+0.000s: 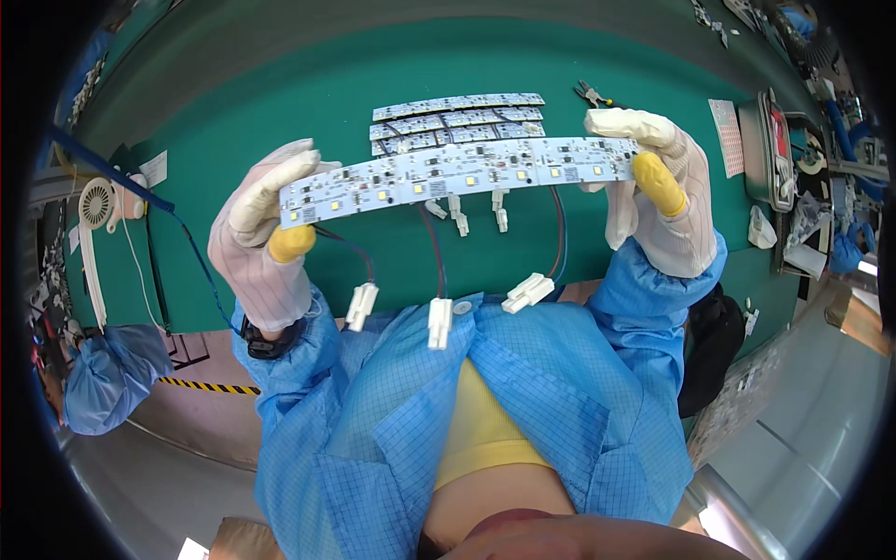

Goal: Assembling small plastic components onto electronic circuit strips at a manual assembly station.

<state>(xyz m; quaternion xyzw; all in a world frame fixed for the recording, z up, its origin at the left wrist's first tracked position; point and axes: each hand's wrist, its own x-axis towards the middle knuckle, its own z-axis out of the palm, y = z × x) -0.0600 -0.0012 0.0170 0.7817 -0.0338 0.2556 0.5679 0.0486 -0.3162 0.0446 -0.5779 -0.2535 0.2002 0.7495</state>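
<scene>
Between my two gloved hands I hold up a long white LED circuit board [448,179], a strip dotted with small chips. My left hand [275,210] pinches its left end, a yellow-covered thumb on the front. At the other end my right hand [653,177] grips it the same way. Red and blue wires hang from the board, each ending in a white connector plug [441,324]. Behind it, several similar LED strips [457,117] lie in a stack on the green mat, partly hidden by the held board. More white plugs [457,215] rest on the mat below it.
Pliers [592,93] lie beyond my right hand on the green mat [327,84]. A marked sheet [726,138] and a metal tray [767,154] are at the right. To the left stand a small white fan [97,202], a blue cable [173,207] and another person's blue sleeve [114,378].
</scene>
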